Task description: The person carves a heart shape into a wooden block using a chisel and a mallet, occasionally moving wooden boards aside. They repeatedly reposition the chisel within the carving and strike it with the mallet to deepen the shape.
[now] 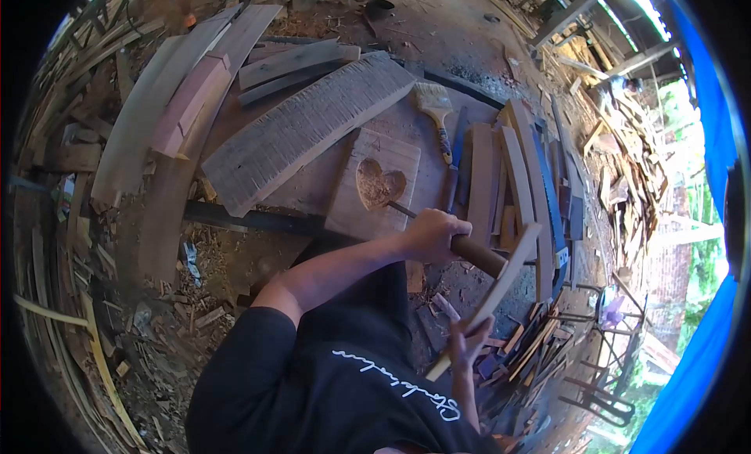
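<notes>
A square wooden board [350,211] with a heart-shaped hollow [381,183] lies on the bench. Wrapped round a chisel [479,256] is my left hand [435,235], just below the board. The chisel's blade slants into the lower edge of the hollow, and its thick handle points away to the lower right. My right hand [469,340] grips a long wooden slat [504,278] near its lower part. The slat's upper part overlaps the butt of the chisel handle in this view. Loose wood bits fill part of the hollow.
A thick, rough-cut beam [313,125] lies left of the board. Beyond it are long planks [168,102]. A paintbrush [434,109], wood strips [483,168] and a saw [557,219] lie to the right. Scrap wood [524,348] covers the ground.
</notes>
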`<state>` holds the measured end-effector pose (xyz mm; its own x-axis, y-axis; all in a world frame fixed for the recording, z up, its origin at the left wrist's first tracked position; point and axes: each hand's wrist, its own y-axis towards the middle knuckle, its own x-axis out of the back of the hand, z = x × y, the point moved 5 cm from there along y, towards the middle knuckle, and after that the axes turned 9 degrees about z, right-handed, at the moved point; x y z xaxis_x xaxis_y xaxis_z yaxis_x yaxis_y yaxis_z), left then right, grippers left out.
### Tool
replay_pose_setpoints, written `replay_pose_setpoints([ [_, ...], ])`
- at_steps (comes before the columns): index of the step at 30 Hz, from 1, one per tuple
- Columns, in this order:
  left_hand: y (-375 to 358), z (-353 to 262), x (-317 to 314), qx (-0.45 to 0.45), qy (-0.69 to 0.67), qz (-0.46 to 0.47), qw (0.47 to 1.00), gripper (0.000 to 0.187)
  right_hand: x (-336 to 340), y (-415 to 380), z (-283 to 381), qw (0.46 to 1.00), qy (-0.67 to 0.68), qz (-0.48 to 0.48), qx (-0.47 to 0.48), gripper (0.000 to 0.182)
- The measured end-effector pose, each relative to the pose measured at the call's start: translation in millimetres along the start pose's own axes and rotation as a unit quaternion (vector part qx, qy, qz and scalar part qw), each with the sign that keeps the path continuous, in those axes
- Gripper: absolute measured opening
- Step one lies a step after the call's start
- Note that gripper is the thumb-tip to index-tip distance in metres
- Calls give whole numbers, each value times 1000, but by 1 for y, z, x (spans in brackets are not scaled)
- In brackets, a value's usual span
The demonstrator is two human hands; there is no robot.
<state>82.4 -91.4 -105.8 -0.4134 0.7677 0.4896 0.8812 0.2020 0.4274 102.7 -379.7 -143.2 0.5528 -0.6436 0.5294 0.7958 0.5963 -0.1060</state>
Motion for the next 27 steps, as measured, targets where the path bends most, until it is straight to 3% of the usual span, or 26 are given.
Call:
replay_pose_setpoints([
  [1, -3, 0, -2, 5, 20, 5, 1000, 22, 6, 1, 6, 1000, -1, 5, -3, 60],
  [3, -5, -1, -4, 8, 2, 18, 1000, 22, 23, -5, 72, 977, 122, -136, 107, 62],
  [5, -4, -2, -6, 4, -14, 20, 1000, 22, 29, -7, 58, 959, 170, -178, 144, 61],
  [7, -5, 0, -8, 4, -3, 25, 1000, 21, 14, -10, 37, 926, -7, -178, 332, 57],
  [8, -6, 4, -10, 3, -3, 24, 1000, 21, -1, -7, 32, 898, -305, -30, 317, 58],
  [9, -7, 7, -13, 2, 10, 32, 999, 20, -1, -15, 20, 898, -305, -31, 317, 58],
  [11, -6, 14, -13, 7, 27, 31, 999, 19, 9, -4, -25, 995, -69, -30, 61, 57],
  [12, -9, 11, -14, -4, 34, 33, 999, 19, 15, -5, -6, 987, -28, -104, 117, 60],
  [13, -11, 7, -17, -20, 39, 39, 998, 19, 16, -5, 11, 988, -27, -107, 106, 60],
  [15, -10, 8, -19, -13, 45, 56, 997, 19, 28, -2, 70, 952, 138, -190, 198, 64],
  [19, -5, 1, -13, -37, 54, 62, 996, 19, 36, 0, 77, 952, 110, -201, 202, 71],
  [21, -4, -17, -2, -61, 54, 61, 995, 20, 30, -4, 84, 956, 156, -217, 121, 69],
  [23, -5, -30, 1, -89, 48, 59, 993, 20, 33, -6, 73, 958, 150, -201, 140, 70],
  [27, -13, -29, 1, -62, 13, 89, 994, 17, 31, -9, 75, 961, 138, -183, 154, 72],
])
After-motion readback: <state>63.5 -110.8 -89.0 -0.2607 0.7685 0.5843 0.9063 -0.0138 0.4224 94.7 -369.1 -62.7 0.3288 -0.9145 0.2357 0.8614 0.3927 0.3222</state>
